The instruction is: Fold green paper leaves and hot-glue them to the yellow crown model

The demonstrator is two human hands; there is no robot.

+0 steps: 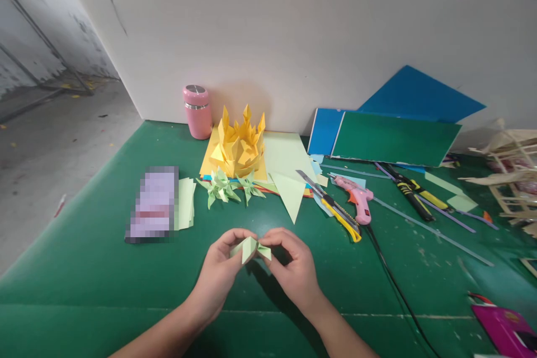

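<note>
Both hands hold a small folded piece of light green paper (250, 248) just above the green table (84, 268). My left hand (219, 274) pinches its left side with thumb and fingers curled. My right hand (295, 271) pinches the right flap. Beyond the hands lie two finished light green paper flowers (229, 187), a loose green paper triangle (289, 194), and a yellow folded paper crown (240, 142) on yellow sheets.
A pink flask (197, 111) stands at the white back wall. A small stack of green paper squares (185, 203) lies at left. At right lie a yellow utility knife (335, 208), a pink glue gun (357, 198) with black cord, blue and green boards (390, 137), and wooden stick models (514, 173).
</note>
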